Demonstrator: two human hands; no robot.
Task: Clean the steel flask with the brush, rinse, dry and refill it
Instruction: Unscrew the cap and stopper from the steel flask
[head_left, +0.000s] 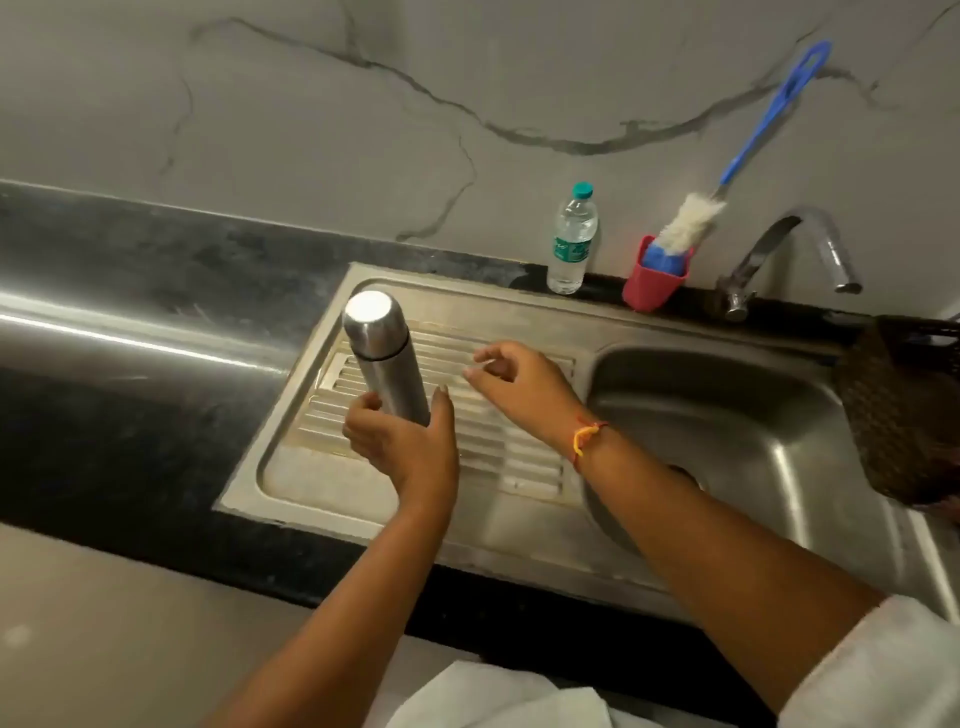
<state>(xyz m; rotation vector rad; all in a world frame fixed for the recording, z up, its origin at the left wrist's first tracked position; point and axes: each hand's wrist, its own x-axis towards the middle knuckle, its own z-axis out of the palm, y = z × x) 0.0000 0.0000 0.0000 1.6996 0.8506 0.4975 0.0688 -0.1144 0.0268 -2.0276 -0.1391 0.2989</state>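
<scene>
The left hand (402, 447) has the steel flask (384, 358) by its lower body, fingers (363, 415) on one side and thumb on the other, wrapped firmly round it. The flask stands upright over the ridged draining board (519, 457) of the sink, cap on and shining at the top; whether its base touches the board I cannot tell, the hand hides it. The right hand (519, 379) hovers just beside the flask, above the ridges, fingers loosely curled and grasping nothing. A red and yellow thread (584, 434) circles that wrist. At the back, against the marble wall, the brush (737, 156) leans with its blue handle up and its white bristles sitting in a red cup (652, 288). Left of the cup stands a plastic water bottle (571, 239) with a green cap, upright on the dark worktop (156, 260). To the right the tap (800, 244) curves out over the sink basin (727, 415), no water running from it. A dark woven basket (904, 410) sits at the right edge of the basin.
</scene>
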